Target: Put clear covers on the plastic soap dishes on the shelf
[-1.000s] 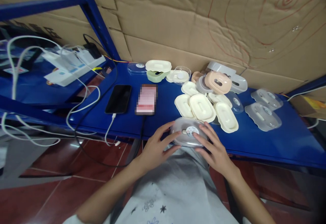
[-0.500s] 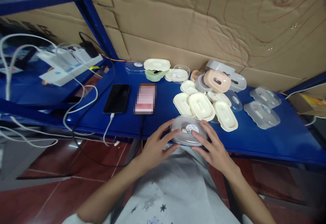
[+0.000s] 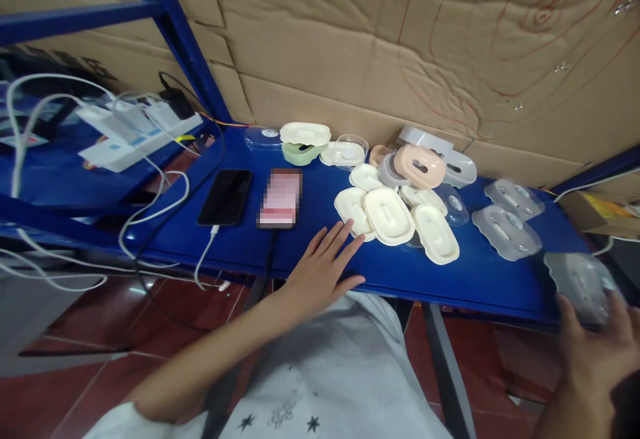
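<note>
My left hand [image 3: 323, 267] lies flat and open on the front edge of the blue shelf [image 3: 480, 279], fingers stretched toward a cluster of cream oval lids [image 3: 395, 216]. My right hand [image 3: 597, 349] is at the far right, blurred, with its fingers wrapped round a grey translucent case [image 3: 580, 284] at the shelf's right end. Two more grey translucent cases [image 3: 506, 231] lie just left of it. A pink case [image 3: 419, 166] sits on a grey one behind the cream lids.
A black phone [image 3: 225, 196] and a second phone [image 3: 280, 207], both on cables, lie left of my left hand. A green-and-cream case [image 3: 305, 142] stands at the back. A power strip with plugs [image 3: 135, 134] sits on the left shelf. Cardboard [image 3: 400, 46] backs everything.
My right hand has carried the grey translucent case from the front middle of the shelf to the far right end. My left hand let go of it and now rests flat.
</note>
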{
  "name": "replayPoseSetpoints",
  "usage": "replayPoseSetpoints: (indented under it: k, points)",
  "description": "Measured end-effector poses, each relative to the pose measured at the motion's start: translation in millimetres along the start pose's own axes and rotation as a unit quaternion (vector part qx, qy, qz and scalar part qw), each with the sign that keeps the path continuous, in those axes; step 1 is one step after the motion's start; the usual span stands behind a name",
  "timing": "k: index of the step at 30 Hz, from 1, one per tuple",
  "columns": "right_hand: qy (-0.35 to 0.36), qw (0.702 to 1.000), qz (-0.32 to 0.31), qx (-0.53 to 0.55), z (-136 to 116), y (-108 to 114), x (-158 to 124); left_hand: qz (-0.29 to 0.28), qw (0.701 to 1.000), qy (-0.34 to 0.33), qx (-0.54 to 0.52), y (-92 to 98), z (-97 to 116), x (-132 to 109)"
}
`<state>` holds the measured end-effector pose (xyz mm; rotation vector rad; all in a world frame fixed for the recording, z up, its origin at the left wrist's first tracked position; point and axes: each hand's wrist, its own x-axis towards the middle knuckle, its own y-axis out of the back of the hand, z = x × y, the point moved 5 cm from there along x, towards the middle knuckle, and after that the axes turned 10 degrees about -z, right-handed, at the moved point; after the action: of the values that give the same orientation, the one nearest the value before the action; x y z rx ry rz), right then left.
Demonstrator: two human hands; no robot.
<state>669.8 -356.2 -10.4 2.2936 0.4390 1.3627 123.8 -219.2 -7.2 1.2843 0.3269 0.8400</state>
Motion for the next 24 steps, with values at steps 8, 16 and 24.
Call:
replayPoseSetpoints:
  k: [8,16,24]
  points:
    - [0.073,0.995,-0.031,-0.054,-52.7,-24.9,16.2,0.024,0.999,-0.022,0.01,10.3,6.7,4.8]
    - [0.409,0.811,-0.41,0.086,-307.8,-85.1,-69.1,0.015,0.992,-0.117,-0.035,9.2,13.9,-15.3]
    - [0.471,0.74,-0.475,0.076,-376.5,-142.4,-66.5,0.0,0.989,-0.122,-0.081,9.6,12.2,-24.8]
